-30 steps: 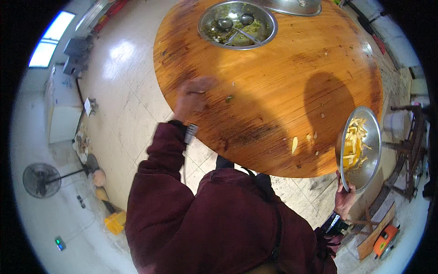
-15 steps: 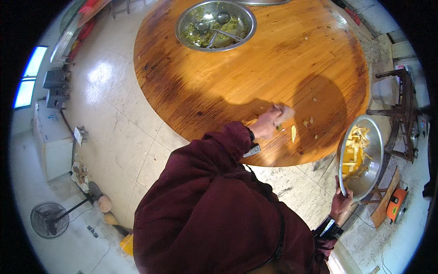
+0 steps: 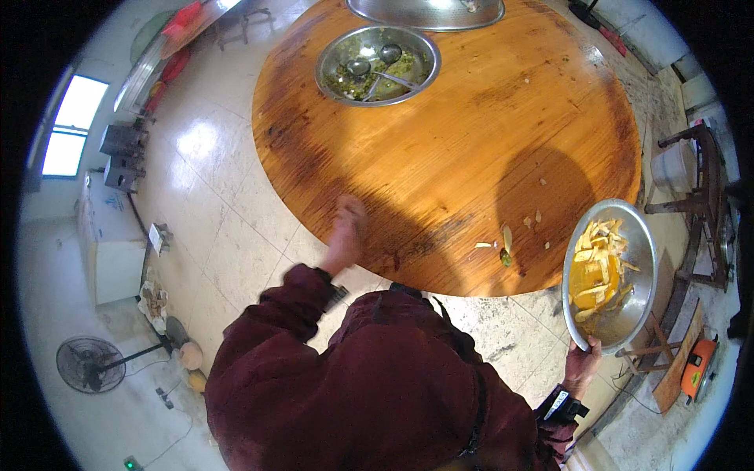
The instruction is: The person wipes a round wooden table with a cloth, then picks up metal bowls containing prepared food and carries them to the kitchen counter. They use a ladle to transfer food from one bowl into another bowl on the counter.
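My right hand point(image 3: 583, 361) grips the near rim of a tilted steel bowl point(image 3: 642, 263), held beside the table's right near edge. Pale yellow strips point(image 3: 603, 247) lie in it, with yellow-orange liquid or pulp under them. My left hand point(image 3: 345, 234) hovers over the near left edge of the round wooden table point(image 3: 471, 102); motion blur hides its fingers. A pale sliver point(image 3: 507, 237) and a small green piece point(image 3: 505, 257) lie on the tabletop near the bowl, among several pale scraps.
Farther back on the table stands a steel bowl point(image 3: 428, 67) with green food and two ladles point(image 3: 390, 53). Behind it is a large metal tray or lid point(image 3: 428, 16). Wooden stools point(image 3: 699, 204) and an orange appliance point(image 3: 697, 369) stand right; a fan point(image 3: 90, 364) stands left.
My left hand has moved left, away from the scraps to the table's near left edge. The green piece and sliver now show uncovered. My right hand keeps holding the bowl.
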Demonstrator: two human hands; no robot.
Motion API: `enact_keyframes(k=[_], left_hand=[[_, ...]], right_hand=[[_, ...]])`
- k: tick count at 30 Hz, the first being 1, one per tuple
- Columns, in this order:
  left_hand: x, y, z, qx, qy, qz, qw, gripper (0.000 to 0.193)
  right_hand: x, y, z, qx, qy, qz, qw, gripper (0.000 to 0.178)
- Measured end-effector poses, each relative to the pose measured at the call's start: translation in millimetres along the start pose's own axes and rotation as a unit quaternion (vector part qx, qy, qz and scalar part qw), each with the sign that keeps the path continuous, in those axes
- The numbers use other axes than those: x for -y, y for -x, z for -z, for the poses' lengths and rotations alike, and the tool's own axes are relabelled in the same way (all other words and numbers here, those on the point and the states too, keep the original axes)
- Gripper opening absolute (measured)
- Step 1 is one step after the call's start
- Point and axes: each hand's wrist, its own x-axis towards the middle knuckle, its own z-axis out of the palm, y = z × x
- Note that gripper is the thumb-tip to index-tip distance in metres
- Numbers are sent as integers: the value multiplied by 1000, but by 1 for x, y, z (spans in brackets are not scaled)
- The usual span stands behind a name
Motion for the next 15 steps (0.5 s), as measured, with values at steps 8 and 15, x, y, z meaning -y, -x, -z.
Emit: enact_keyframes(k=[8,15], left_hand=[[18,-59,169,77,-982,74,158,23],[144,34,9,77,-962,-252,71,37]], right_hand=[[9,15,-15,74,24,-31,996,25],[19,54,-58,110,18,-99,989,36]])
